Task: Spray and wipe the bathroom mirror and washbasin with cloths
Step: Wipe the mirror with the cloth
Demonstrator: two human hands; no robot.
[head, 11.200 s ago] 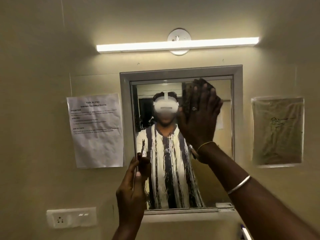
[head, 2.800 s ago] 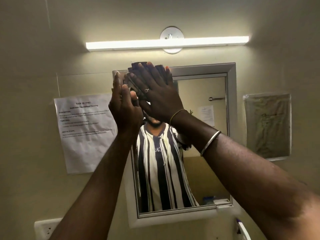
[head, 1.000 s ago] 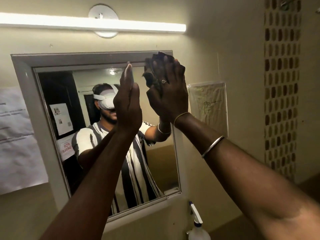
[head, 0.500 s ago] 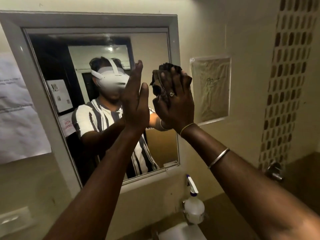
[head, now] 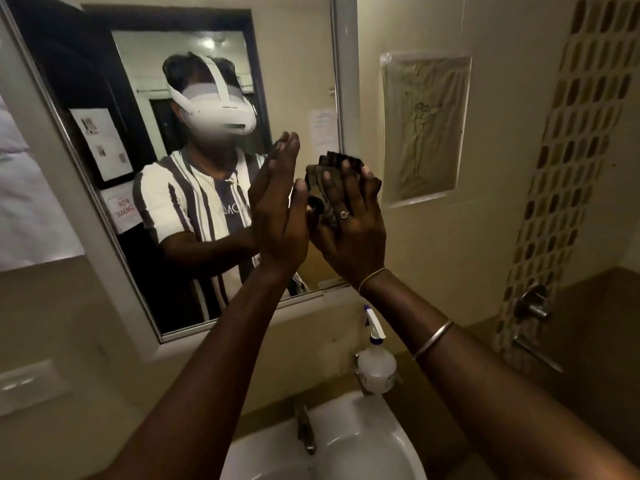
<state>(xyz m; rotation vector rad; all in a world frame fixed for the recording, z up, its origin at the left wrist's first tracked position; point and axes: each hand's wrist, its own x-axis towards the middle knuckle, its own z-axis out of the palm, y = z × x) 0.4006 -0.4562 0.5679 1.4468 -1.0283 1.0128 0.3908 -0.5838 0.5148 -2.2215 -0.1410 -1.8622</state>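
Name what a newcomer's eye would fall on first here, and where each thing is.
The right hand presses a dark cloth against the mirror near its right edge, the left hand open beside it. Below, a spray bottle stands behind the white washbasin.

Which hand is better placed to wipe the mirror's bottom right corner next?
Right, probably. The right hand presses the cloth flat on the mirror just above that corner; the left hand beside it is bare.

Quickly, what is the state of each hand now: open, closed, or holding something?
Left hand: open, fingers straight, holding nothing.
Right hand: open, flat fingers pressing a dark cloth on the mirror.
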